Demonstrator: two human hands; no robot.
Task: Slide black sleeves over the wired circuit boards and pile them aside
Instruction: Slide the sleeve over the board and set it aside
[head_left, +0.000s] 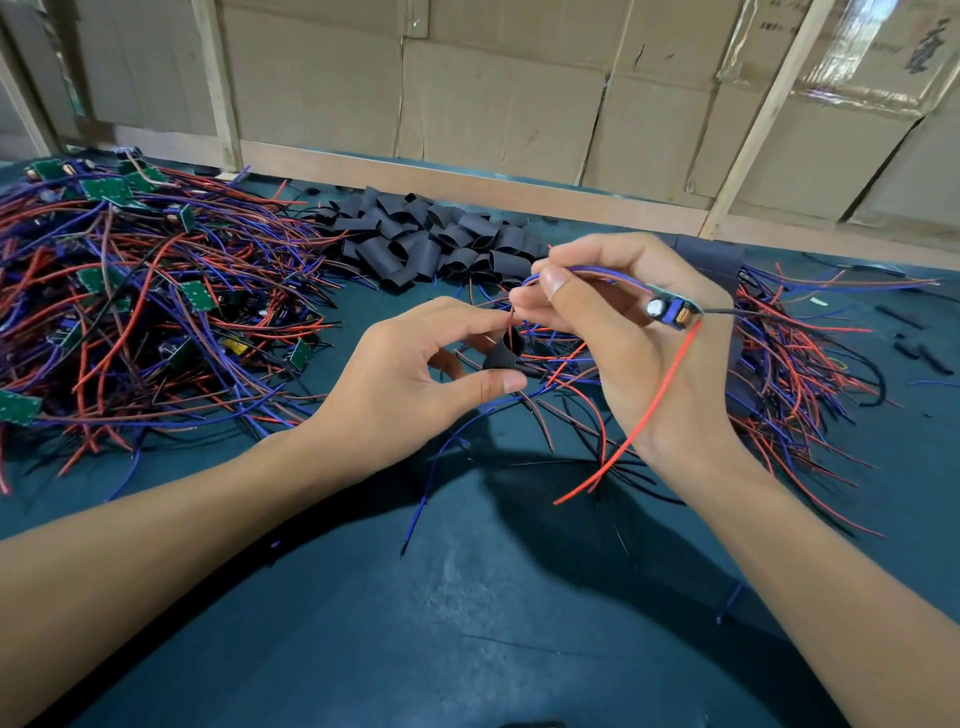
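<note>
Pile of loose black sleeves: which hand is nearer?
Right. The right hand sits just in front of the pile of loose black sleeves; the left hand is lower, toward the person.

The table (467, 597) is dark teal with a faint mottled sheen. At the left of the frame the heap of wired boards (130, 291) mixes red, blue-violet and black wires with small green boards, some showing copper-coloured coils and one a yellow part. The pile of sleeves (436, 239) at upper centre is matt black. The sleeve (503, 356) at centre is black too. The board (672, 310) at right of centre shows blue parts, a silvery capacitor top and a copper coil, with a bright red wire (639, 421), a black one and blue-violet ones. The cardboard wall (493, 98) along the top is tan brown with pale wooden battens.
</note>
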